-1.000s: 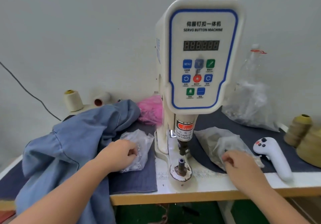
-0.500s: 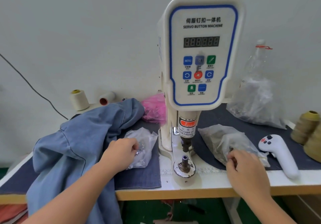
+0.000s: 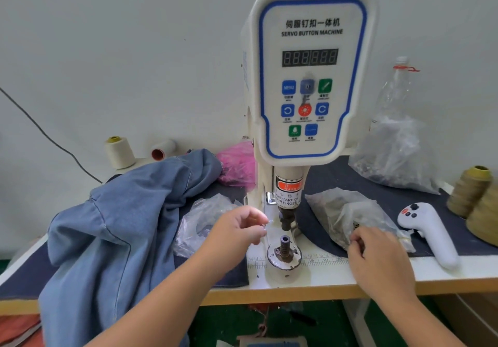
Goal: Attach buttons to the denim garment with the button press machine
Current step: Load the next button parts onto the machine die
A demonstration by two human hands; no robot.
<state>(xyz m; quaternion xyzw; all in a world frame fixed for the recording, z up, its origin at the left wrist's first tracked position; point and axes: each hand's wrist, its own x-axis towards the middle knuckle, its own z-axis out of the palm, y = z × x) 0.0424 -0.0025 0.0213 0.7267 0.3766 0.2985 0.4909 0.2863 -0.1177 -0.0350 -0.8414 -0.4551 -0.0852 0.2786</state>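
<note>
Where fingers [image 3: 355,241] dig: bag [image 3: 347,212] (clear plastic)

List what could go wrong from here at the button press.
1. The left hand hovers close to the lower die under the ram; if the machine cycles, fingers could be caught, as its warning label cautions.
2. It seems to pinch something tiny, too blurred to identify, which could drop.
3. The denim garment lies bunched to the left, not yet on the die.
</note>
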